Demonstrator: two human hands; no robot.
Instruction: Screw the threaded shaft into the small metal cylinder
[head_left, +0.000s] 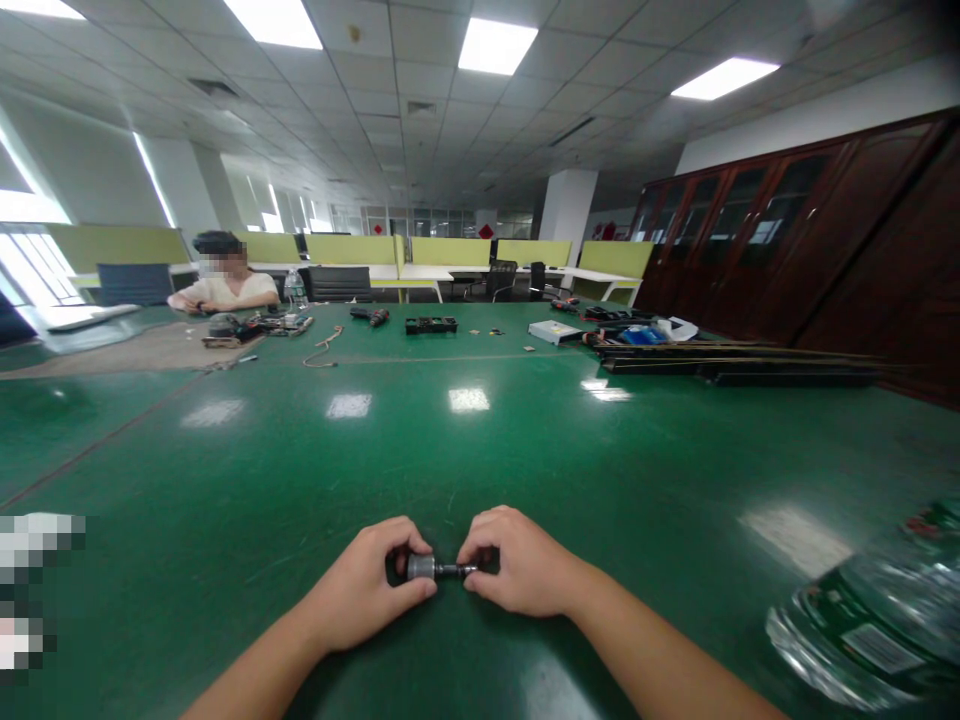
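Close in front of me on the green table (420,440) lies a small metal part (422,567): a grey cylinder with a thin dark stepped shaft pointing right. Its exact kind I cannot make out. My left hand (375,575) is closed around the cylinder, thumb on the near side and fingers on the far side. At the shaft's right end, my right hand (517,562) pinches with thumb and forefinger. The tip of the shaft is partly hidden by those fingers. The part lies about level, at or just above the tabletop.
A large clear water bottle (877,610) lies at the near right. Farther back are a power drill (370,316), a black rectangular part (431,325), a silver box (553,331) and long dark strips (705,358). Another person (229,280) sits at the far left.
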